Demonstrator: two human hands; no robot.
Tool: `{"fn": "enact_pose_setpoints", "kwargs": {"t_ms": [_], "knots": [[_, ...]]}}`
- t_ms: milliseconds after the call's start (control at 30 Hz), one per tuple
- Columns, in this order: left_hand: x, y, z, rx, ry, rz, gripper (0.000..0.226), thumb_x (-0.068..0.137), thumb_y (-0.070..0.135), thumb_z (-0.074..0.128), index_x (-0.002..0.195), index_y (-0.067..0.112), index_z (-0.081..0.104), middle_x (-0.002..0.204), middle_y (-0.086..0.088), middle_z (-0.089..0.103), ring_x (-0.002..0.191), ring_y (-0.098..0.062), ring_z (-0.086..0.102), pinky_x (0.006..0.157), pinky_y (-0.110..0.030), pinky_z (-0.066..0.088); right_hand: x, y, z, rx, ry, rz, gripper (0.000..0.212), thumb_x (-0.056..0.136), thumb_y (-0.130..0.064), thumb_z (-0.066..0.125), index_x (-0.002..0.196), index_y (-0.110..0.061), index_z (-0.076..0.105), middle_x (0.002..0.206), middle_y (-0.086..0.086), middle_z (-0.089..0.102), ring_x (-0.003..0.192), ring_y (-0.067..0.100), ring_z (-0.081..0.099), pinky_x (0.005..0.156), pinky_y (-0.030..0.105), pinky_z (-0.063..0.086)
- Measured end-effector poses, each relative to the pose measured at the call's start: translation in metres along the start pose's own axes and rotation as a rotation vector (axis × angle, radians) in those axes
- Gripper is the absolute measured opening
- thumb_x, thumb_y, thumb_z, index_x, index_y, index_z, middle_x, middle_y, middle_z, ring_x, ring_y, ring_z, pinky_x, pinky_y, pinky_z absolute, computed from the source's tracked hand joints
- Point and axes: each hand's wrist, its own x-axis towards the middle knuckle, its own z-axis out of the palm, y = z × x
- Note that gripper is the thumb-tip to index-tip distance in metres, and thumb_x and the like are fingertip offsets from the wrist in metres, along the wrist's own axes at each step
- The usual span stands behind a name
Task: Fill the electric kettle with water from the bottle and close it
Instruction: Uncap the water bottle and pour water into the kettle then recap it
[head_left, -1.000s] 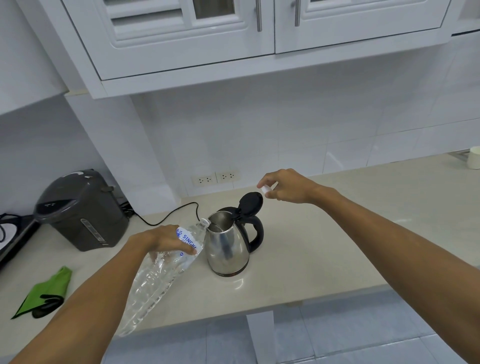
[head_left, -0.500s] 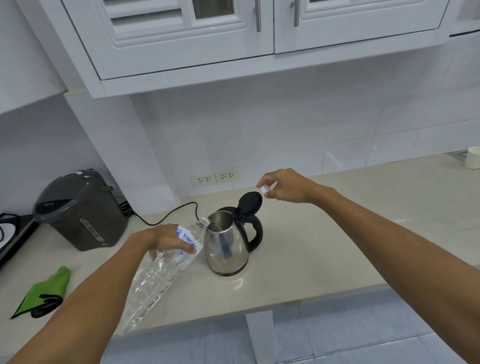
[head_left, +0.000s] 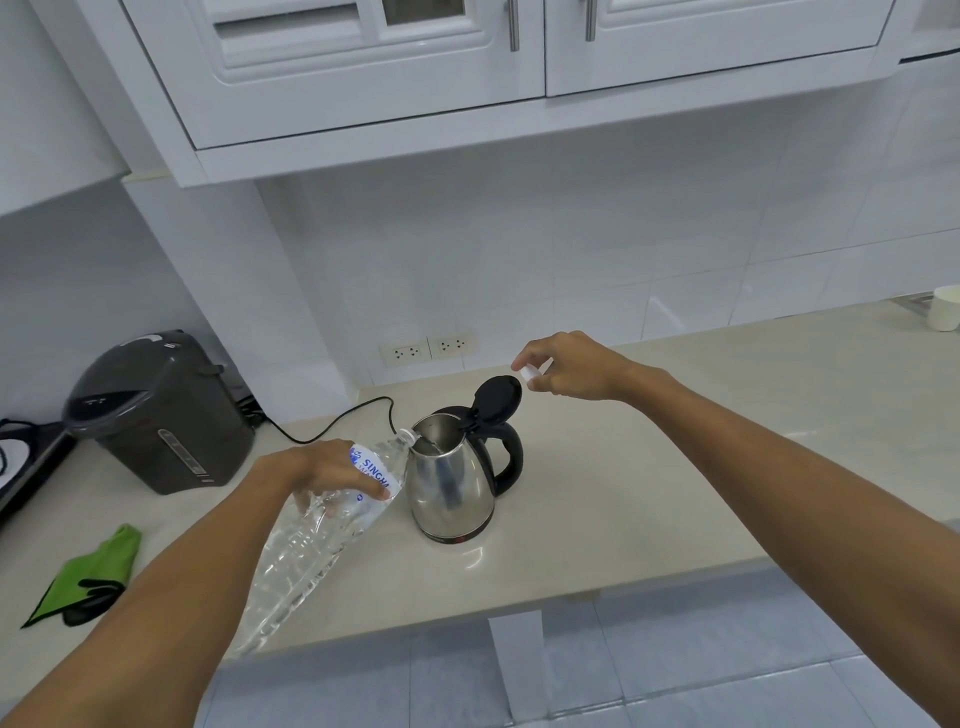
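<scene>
A steel electric kettle (head_left: 451, 483) with a black handle stands on the beige counter (head_left: 649, 483), its black lid (head_left: 497, 397) hinged up and open. My left hand (head_left: 322, 470) grips a clear plastic water bottle (head_left: 311, 545) near its blue label, tilted so its mouth rests at the kettle's rim. My right hand (head_left: 566, 366) hovers above and behind the lid, pinching the bottle's white cap (head_left: 531, 373) in its fingertips.
A dark grey water boiler (head_left: 156, 415) stands at the back left, its black cord (head_left: 332, 421) running along the counter behind the kettle. A green cloth (head_left: 88, 577) lies near the left front edge. A white cup (head_left: 943, 309) sits far right. Wall cabinets hang overhead.
Hardly anything differs: the bottle stays tilted at the kettle's rim and my right hand holds the cap in the same place.
</scene>
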Motion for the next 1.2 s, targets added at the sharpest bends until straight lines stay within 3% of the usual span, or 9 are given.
{"fn": "enact_pose_setpoints", "kwargs": {"t_ms": [133, 300, 500, 633, 733, 867, 933, 1033, 1200], "knots": [[-0.001, 0.001, -0.001, 0.000, -0.002, -0.021, 0.058, 0.065, 0.068, 0.088, 0.097, 0.022, 0.073, 0.084, 0.000, 0.073, 0.074, -0.020, 0.073, 0.060, -0.034, 0.064, 0.000, 0.000, 0.002, 0.002, -0.005, -0.001, 0.029, 0.094, -0.018, 0.066, 0.122, -0.022, 0.069, 0.119, -0.006, 0.068, 0.097, 0.010, 0.062, 0.079, 0.023, 0.047], [0.004, -0.001, 0.000, -0.017, -0.006, -0.014, 0.053, 0.058, 0.074, 0.088, 0.075, 0.028, 0.069, 0.071, 0.004, 0.070, 0.069, -0.020, 0.071, 0.072, -0.043, 0.066, 0.001, -0.002, 0.009, 0.037, 0.006, 0.002, 0.023, 0.094, -0.017, 0.064, 0.115, -0.021, 0.070, 0.114, -0.006, 0.071, 0.102, 0.011, 0.066, 0.081, 0.026, 0.049], [0.000, 0.007, 0.008, -0.053, 0.056, -0.023, 0.066, 0.062, 0.069, 0.089, 0.101, 0.022, 0.065, 0.095, -0.002, 0.074, 0.084, -0.021, 0.076, 0.064, -0.037, 0.066, 0.005, -0.009, 0.029, 0.105, 0.043, 0.026, 0.021, 0.091, -0.021, 0.066, 0.111, -0.022, 0.062, 0.107, -0.001, 0.072, 0.098, 0.016, 0.067, 0.079, 0.028, 0.053], [0.007, 0.005, 0.012, -0.099, 0.106, 0.038, 0.076, 0.048, 0.086, 0.085, 0.081, 0.022, 0.061, 0.069, 0.006, 0.069, 0.064, -0.017, 0.069, 0.068, -0.037, 0.059, 0.015, -0.024, 0.043, 0.140, 0.083, 0.030, 0.020, 0.089, -0.017, 0.068, 0.108, -0.015, 0.064, 0.105, 0.001, 0.072, 0.095, 0.016, 0.067, 0.078, 0.024, 0.052], [0.002, 0.015, 0.017, -0.167, 0.178, 0.072, 0.074, 0.058, 0.077, 0.089, 0.098, 0.021, 0.062, 0.085, 0.005, 0.075, 0.076, -0.017, 0.074, 0.074, -0.037, 0.060, 0.024, -0.032, 0.052, 0.160, 0.100, 0.028, 0.021, 0.085, -0.015, 0.071, 0.105, -0.018, 0.066, 0.110, 0.002, 0.071, 0.098, 0.017, 0.067, 0.088, 0.032, 0.055], [-0.013, 0.033, 0.029, -0.296, 0.244, 0.127, 0.056, 0.072, 0.062, 0.090, 0.103, 0.039, 0.050, 0.098, 0.017, 0.064, 0.085, -0.013, 0.075, 0.061, -0.034, 0.062, 0.036, -0.045, 0.057, 0.182, 0.115, 0.026, 0.024, 0.085, -0.017, 0.075, 0.109, -0.018, 0.072, 0.112, 0.002, 0.072, 0.098, 0.017, 0.068, 0.090, 0.031, 0.054], [-0.016, 0.039, 0.037, -0.362, 0.277, 0.165, 0.071, 0.070, 0.065, 0.089, 0.120, 0.033, 0.049, 0.107, 0.008, 0.071, 0.088, -0.013, 0.078, 0.070, -0.038, 0.066, 0.040, -0.049, 0.058, 0.177, 0.093, 0.020, 0.026, 0.085, -0.018, 0.077, 0.111, -0.017, 0.074, 0.110, 0.003, 0.073, 0.095, 0.014, 0.068, 0.088, 0.026, 0.052], [-0.017, 0.048, 0.048, -0.385, 0.332, 0.201, 0.074, 0.070, 0.068, 0.087, 0.118, 0.031, 0.047, 0.114, 0.005, 0.071, 0.099, -0.016, 0.073, 0.085, -0.040, 0.063, 0.043, -0.054, 0.057, 0.174, 0.090, 0.002, 0.026, 0.087, -0.023, 0.078, 0.113, -0.017, 0.075, 0.108, 0.003, 0.074, 0.097, 0.010, 0.066, 0.081, 0.019, 0.046], [-0.023, 0.061, 0.062, -0.447, 0.377, 0.261, 0.070, 0.074, 0.064, 0.088, 0.122, 0.026, 0.053, 0.114, 0.003, 0.069, 0.100, -0.012, 0.067, 0.074, -0.026, 0.054, 0.038, -0.059, 0.041, 0.175, 0.026, -0.045, 0.024, 0.086, -0.022, 0.079, 0.110, -0.022, 0.077, 0.106, -0.002, 0.076, 0.099, 0.008, 0.069, 0.083, 0.018, 0.047]]}}
